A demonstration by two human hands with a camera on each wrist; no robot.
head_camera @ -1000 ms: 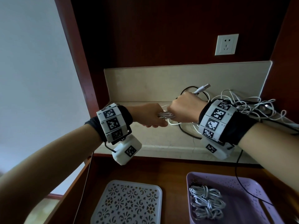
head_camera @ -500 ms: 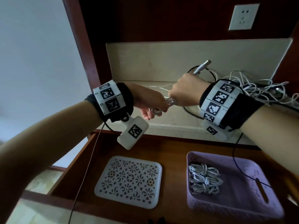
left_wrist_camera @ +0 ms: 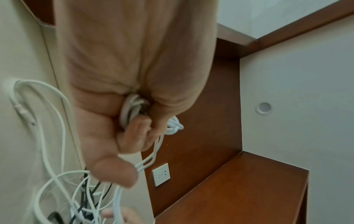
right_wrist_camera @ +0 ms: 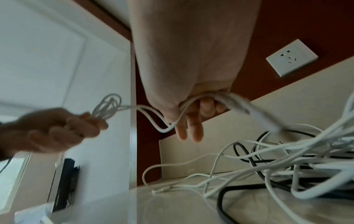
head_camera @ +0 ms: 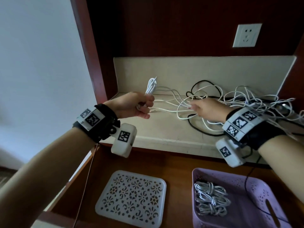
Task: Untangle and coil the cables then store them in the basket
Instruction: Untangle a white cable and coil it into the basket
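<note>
The two hands, pressed close together over one bundle a second ago, now stand well apart. The left hand point(head_camera: 131, 106) is fisted round a half-wound coil of white cable point(head_camera: 150, 87), its loops poking up above the knuckles. The right hand point(head_camera: 208, 109) reaches into the tangle of white and black cables point(head_camera: 243, 102) on the pale worktop point(head_camera: 164, 130), a white strand hooked under its curled fingers point(right_wrist_camera: 205, 106). Nearer, the purple basket point(head_camera: 256, 183) holds finished coils point(head_camera: 211, 199), beside a white patterned lid point(head_camera: 131, 198). The wristbands show only square black-and-white markers; no readable writing anywhere.
</note>
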